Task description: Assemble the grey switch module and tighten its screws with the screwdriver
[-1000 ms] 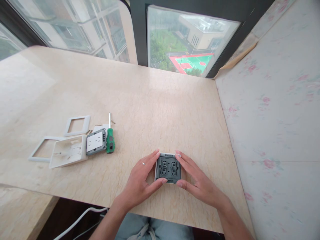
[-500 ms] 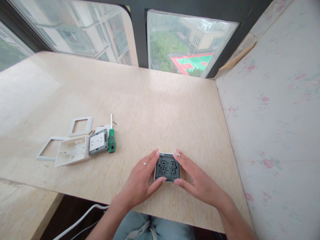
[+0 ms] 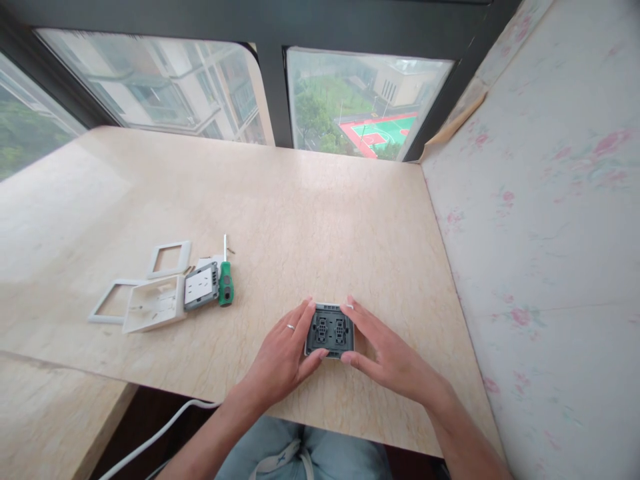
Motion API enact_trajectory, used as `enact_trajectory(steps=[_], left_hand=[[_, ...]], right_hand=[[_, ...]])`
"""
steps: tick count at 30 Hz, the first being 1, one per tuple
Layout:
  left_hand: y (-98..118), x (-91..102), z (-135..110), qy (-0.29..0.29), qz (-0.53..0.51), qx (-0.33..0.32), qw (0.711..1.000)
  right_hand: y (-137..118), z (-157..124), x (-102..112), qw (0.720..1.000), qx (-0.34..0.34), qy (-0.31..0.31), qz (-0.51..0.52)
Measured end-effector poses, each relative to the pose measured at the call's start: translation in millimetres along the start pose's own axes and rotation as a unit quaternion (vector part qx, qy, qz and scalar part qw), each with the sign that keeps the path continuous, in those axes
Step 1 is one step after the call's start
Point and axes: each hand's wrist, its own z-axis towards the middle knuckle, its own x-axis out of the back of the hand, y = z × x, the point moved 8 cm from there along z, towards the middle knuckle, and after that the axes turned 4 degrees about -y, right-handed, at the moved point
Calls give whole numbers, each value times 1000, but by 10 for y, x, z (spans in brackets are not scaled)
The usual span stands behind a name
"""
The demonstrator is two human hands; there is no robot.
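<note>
A square wall switch (image 3: 331,331), dark grey inside with a pale rim and two mechanisms showing, lies on the tabletop in front of me. My left hand (image 3: 280,353) grips its left side, fingertips at the far corner and thumb on the near edge. On the opposite side my right hand (image 3: 387,357) holds it the same way, thumb at the near right corner. Both hands rest low, close to the table. A ring is on one left finger.
To the left lie a green-handled screwdriver (image 3: 226,285), a socket module (image 3: 199,287), a white mounting box (image 3: 179,300) and two white frames, one behind (image 3: 185,257) and one farther left (image 3: 103,301). Small screws (image 3: 231,251) lie nearby. A papered wall (image 3: 530,267) bounds the right; windows stand behind.
My view has shifted slightly up and to the right. Both hands keep the same grip on the wall switch, and the things at left lie as before.
</note>
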Motion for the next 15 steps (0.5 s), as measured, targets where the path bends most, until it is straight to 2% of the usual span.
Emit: enact_trajectory(steps=[8, 15], left_hand=[[-57, -25, -27, 20, -29, 11, 999], [-65, -40, -17, 4, -32, 18, 999]], right_hand=[[26, -13, 3, 999, 5, 23, 37], [81, -22, -26, 998, -5, 20, 62]])
